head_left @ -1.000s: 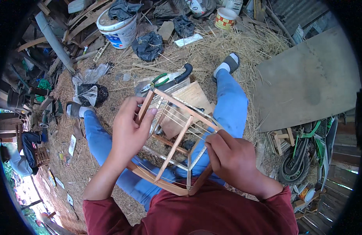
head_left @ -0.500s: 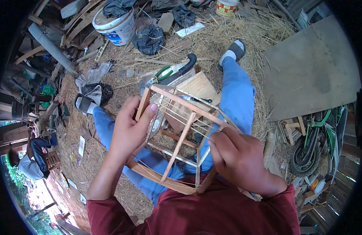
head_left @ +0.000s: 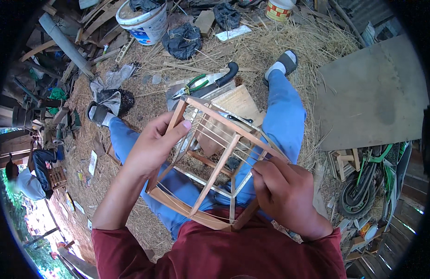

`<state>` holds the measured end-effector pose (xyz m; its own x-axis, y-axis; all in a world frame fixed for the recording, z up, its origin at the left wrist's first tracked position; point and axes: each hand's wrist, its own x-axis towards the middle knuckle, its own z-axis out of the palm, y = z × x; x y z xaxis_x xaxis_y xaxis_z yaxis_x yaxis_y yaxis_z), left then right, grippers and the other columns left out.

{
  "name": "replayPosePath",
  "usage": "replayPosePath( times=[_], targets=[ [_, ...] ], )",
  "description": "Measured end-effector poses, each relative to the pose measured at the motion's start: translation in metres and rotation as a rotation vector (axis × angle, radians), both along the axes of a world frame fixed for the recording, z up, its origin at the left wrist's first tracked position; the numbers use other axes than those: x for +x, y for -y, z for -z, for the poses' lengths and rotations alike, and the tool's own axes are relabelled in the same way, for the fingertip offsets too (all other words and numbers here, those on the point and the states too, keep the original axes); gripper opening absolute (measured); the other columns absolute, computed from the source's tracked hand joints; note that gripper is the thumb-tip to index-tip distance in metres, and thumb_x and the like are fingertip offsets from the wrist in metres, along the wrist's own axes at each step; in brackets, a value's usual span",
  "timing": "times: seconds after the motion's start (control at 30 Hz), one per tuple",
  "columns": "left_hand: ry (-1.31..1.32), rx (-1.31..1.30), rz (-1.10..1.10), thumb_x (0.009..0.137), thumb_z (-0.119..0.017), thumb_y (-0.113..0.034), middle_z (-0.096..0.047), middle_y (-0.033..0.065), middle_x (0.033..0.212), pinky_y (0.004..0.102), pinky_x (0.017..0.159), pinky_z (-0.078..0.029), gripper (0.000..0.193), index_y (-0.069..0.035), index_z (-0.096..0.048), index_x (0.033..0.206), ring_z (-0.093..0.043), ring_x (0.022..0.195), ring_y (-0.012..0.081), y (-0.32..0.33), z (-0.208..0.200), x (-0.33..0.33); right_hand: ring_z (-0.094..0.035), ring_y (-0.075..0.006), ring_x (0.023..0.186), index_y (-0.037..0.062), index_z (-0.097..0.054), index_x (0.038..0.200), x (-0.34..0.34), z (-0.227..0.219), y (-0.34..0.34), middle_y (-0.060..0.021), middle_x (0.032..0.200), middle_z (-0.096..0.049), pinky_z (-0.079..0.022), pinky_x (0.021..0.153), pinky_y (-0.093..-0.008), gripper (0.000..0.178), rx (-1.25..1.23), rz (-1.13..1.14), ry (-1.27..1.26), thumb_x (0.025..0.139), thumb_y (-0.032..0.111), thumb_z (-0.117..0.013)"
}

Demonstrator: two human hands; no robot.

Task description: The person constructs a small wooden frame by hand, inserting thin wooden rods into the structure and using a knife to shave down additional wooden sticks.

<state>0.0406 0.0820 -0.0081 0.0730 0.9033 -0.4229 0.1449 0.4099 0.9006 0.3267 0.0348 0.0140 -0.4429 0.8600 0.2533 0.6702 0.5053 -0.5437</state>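
Observation:
A small cage-like wooden frame [head_left: 214,174] rests over my lap, tilted, with thin rods strung across its upper side. My left hand [head_left: 150,149] grips its left corner post, thumb lying along the top near the rod ends. At the opposite side my right hand [head_left: 289,193] is closed, thumb and forefinger pinched by the frame's right rail where the rods end. Whatever sits between those right fingertips is hidden. Beyond the frame lie green-handled pliers [head_left: 196,84] and a tool with a curved black handle [head_left: 228,76], beside a pale wooden board [head_left: 234,101].
Straw and chips cover the ground. A white bucket [head_left: 145,29], black plastic bags [head_left: 182,41] and a grey pole [head_left: 64,44] are at the far left. On the right are a large flat sheet [head_left: 370,93] and a motorbike wheel [head_left: 357,197]. Another person [head_left: 31,181] sits far left.
The view has shifted slightly. Both hands keep their places on the frame, with the right fingers still pinched at its right rail; the frame has turned only a little.

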Motion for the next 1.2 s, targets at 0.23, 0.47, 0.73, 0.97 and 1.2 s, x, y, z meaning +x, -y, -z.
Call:
replayPosePath(
  times=[0.23,0.47,0.73,0.97,1.2],
  targets=[
    [0.119,-0.082,-0.009,0.102,-0.072,-0.028,-0.068,-0.0025,0.102,0.026,0.088,-0.045,0.028,-0.003,-0.071,0.115,-0.057,0.096,0.0051,-0.011,-0.004,-0.002,-0.059,-0.0276,0.055,0.0075,-0.064,0.095,0.005,0.002,-0.005,-0.0067,0.073,-0.059,-0.046,0.05,-0.0406,0.015,-0.005,0.005,-0.006,0.086,0.005,-0.075],
    [0.075,-0.062,0.141,0.101,-0.073,-0.022,-0.071,-0.0017,0.104,0.0242,0.087,-0.046,0.029,0.0,-0.072,0.119,-0.059,0.095,0.0042,-0.03,-0.006,-0.01,-0.062,-0.0264,0.057,0.0077,-0.063,0.098,0.004,0.006,-0.009,-0.0065,0.078,-0.065,-0.048,0.051,-0.039,0.017,0.028,-0.009,-0.011,0.086,0.004,-0.075],
    [0.062,-0.02,0.052,0.102,-0.072,-0.021,-0.072,0.0011,0.107,0.027,0.089,-0.046,0.029,0.002,-0.071,0.12,-0.06,0.098,0.0066,-0.023,-0.001,-0.001,-0.061,-0.0264,0.057,0.0082,-0.062,0.098,0.004,0.008,-0.009,-0.0067,0.078,-0.062,-0.047,0.05,-0.0392,0.02,-0.01,-0.009,-0.031,0.084,0.001,-0.074],
    [0.058,0.014,0.068,0.104,-0.069,-0.023,-0.07,0.0021,0.11,0.0283,0.093,-0.046,0.031,0.001,-0.07,0.123,-0.059,0.102,0.0078,-0.019,0.001,-0.003,-0.061,-0.0282,0.058,0.0085,-0.061,0.098,0.002,0.011,-0.009,-0.0068,0.077,-0.061,-0.046,0.051,-0.0408,0.02,-0.016,0.003,-0.039,0.084,0.0,-0.072],
    [0.122,0.013,0.081,0.106,-0.065,-0.024,-0.07,0.0039,0.117,0.0301,0.099,-0.046,0.036,0.002,-0.066,0.131,-0.06,0.109,0.0097,-0.017,0.003,-0.005,-0.062,-0.0303,0.06,0.0073,-0.063,0.098,0.001,0.011,-0.008,-0.0089,0.078,-0.063,-0.048,0.053,-0.0412,0.018,-0.043,0.022,-0.029,0.084,-0.001,-0.069]
  ],
)
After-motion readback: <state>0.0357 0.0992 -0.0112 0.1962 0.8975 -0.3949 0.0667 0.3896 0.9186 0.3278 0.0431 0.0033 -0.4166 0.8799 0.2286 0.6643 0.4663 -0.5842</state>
